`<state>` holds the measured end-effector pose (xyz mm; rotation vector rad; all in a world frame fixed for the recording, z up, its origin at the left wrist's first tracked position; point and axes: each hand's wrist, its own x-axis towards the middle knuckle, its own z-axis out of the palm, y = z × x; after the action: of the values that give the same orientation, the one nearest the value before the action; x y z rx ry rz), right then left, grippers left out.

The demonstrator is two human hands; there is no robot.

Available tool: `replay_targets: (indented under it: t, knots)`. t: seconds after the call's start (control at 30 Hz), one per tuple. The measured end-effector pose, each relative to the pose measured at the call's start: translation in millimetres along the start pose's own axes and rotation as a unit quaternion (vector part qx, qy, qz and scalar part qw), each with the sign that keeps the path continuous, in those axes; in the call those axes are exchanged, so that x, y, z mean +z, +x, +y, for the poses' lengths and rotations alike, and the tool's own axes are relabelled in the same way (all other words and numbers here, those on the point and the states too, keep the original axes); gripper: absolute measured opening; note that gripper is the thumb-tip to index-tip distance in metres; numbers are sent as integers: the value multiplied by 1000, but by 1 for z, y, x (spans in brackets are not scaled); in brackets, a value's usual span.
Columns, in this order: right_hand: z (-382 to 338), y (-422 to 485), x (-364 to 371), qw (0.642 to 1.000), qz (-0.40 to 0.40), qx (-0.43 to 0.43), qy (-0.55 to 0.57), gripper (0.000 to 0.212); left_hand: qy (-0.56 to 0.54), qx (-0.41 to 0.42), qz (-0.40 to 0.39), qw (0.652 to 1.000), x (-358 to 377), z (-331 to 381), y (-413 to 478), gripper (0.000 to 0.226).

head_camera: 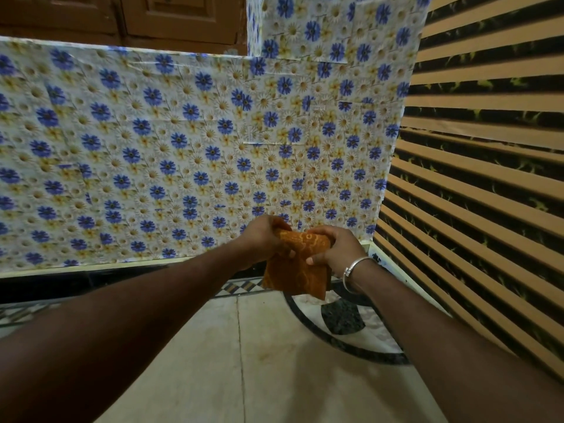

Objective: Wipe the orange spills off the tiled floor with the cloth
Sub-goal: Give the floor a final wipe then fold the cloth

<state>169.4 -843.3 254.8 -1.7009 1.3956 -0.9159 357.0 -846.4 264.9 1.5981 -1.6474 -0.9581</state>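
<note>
Both of my hands hold an orange patterned cloth (297,270) up in the air in front of me, above the floor. My left hand (262,238) grips its upper left part and my right hand (334,248), with a silver bangle on the wrist, grips its upper right edge. The cloth hangs folded below my fingers. The tiled floor (274,377) lies beneath, pale beige, with a faint orange-brown stain (271,351) near the middle joint line.
A wall covered in blue-and-yellow flower sheet (183,148) stands straight ahead. A striped tan and black surface (476,178) closes the right side. The floor carries a black circular inlay (341,323) and a patterned border (241,285). Brown wooden doors (122,16) show above.
</note>
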Motion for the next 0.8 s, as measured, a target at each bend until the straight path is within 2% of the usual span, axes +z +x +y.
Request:
replay_targets:
  t: [0.17, 0.3, 0.43, 0.53, 0.67, 0.8]
  knots:
    - [-1, 3, -2, 999, 10, -7, -43, 51, 28, 36, 31, 998, -3, -2, 1, 57]
    - [1, 6, -5, 998, 21, -9, -63, 25, 27, 40, 53, 997, -8, -3, 0, 41]
    - [1, 6, -9, 1000, 9, 18, -17, 25, -14, 53, 33, 998, -10, -2, -1, 25]
    - [-5, 1, -12, 996, -20, 49, 73, 17, -80, 35, 25, 996, -8, 0, -2, 30]
    - [-7, 1, -13, 984, 24, 61, 165, 22, -115, 13, 47, 992, -2, 1, -2, 37]
    - [-7, 1, -9, 986, 64, 28, 153, 28, -111, 20, 63, 992, 1, 4, -2, 44]
